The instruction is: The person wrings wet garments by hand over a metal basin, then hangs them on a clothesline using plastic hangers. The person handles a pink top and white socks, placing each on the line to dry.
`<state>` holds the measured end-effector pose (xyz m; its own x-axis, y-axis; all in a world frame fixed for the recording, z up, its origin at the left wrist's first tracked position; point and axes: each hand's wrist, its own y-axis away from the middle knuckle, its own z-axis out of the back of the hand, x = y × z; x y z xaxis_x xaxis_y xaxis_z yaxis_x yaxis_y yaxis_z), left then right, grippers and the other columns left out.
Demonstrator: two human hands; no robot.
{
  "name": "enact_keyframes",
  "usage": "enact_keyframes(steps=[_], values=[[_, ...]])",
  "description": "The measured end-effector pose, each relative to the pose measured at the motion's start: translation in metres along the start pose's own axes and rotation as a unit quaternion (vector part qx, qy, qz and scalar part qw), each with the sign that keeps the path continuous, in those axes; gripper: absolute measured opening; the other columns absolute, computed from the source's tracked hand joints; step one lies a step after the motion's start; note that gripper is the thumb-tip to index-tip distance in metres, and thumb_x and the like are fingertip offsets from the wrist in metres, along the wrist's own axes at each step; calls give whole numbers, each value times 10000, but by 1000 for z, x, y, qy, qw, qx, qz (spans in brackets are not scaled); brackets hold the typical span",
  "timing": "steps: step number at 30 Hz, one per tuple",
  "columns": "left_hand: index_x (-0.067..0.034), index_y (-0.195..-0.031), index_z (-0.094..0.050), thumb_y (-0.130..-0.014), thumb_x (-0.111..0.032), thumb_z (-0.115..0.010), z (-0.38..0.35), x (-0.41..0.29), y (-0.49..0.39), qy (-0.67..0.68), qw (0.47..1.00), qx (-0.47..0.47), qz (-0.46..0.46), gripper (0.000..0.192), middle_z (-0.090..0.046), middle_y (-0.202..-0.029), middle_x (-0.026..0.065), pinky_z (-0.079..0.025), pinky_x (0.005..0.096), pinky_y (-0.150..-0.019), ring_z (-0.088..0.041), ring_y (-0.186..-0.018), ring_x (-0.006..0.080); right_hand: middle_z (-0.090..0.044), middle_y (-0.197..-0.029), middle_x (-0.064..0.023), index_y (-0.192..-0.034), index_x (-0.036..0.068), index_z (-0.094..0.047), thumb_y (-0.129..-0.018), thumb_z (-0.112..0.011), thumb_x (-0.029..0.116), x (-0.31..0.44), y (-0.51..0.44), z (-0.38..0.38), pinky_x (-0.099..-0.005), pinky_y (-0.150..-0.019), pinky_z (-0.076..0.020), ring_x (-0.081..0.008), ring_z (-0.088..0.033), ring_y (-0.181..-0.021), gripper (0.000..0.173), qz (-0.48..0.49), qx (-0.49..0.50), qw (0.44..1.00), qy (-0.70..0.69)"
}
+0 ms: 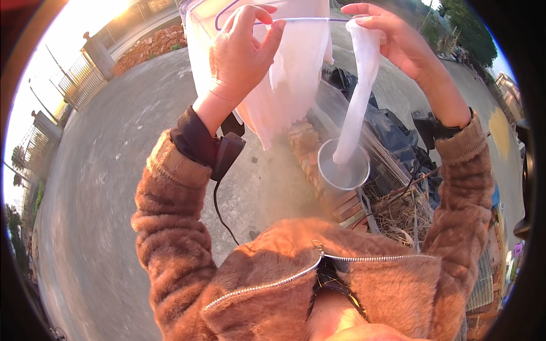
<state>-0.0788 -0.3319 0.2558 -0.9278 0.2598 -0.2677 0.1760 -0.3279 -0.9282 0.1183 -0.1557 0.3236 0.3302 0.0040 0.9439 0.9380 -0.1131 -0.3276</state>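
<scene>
A purple clothes hanger [339, 19] is raised in front of me at the top of the view. White fabric [294, 72] hangs from its bar. My left hand [245, 51] has thumb and fingertips pinched together at the bar, beside the fabric's upper edge. At the bar's right end, my right hand [396, 40] pinches the top of a long, narrow white cloth [362, 72]. That cloth hangs down, its lower end overlapping the mouth of a metal bucket [344, 186]; whether it touches the bucket cannot be told. The hanger's hook is out of sight.
More pale laundry [202, 51] hangs behind. Below, stacked bricks [347, 209] run beside the bucket, with corrugated sheeting [384, 149], black plastic sheet [394, 125] and dry twigs [405, 217] to the right. Concrete ground [106, 179] extends left to a brick heap [151, 47] and a gate [83, 79].
</scene>
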Motion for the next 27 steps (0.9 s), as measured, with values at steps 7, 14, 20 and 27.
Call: enact_keyframes(steps=[7, 14, 20, 27], values=[[-53, -1052, -605, -912, -287, -691, -38, -42, 42, 212, 940, 190, 186, 286, -640, -804, -43, -458, 179, -545, -609, -698, 30, -605, -1036, -61, -1241, 9, -486, -790, -643, -19, -7, 14, -33, -275, -842, -491, -140, -605, -967, 478, 18, -37, 994, 105], [-26, -1090, -648, -959, -273, -626, -32, -41, 42, 345, 896, 168, 224, 280, -661, -916, -12, -471, 193, -701, -590, -798, 30, -601, -1101, -43, -1246, 43, -506, -889, -642, 67, -13, 40, -35, -250, -860, -484, -116, -590, -1003, 383, 90, -30, 966, 242], [-44, -1086, -685, -960, -295, -623, -24, -34, 42, 427, 834, 173, 305, 288, -650, -917, -49, -448, 198, -757, -547, -801, 27, -576, -1183, -29, -1305, 60, -518, -779, -676, 43, -21, 51, -10, -261, -924, -459, -114, -558, -1079, 549, 56, -47, 937, 342], [-46, -1093, -685, -955, -287, -632, -21, -33, 38, 384, 849, 179, 315, 282, -657, -932, -37, -457, 203, -773, -565, -837, 35, -597, -1138, -43, -1324, 54, -504, -847, -685, 158, -28, 52, -2, -226, -813, -485, -104, -566, -1018, 520, -95, -7, 983, 155]])
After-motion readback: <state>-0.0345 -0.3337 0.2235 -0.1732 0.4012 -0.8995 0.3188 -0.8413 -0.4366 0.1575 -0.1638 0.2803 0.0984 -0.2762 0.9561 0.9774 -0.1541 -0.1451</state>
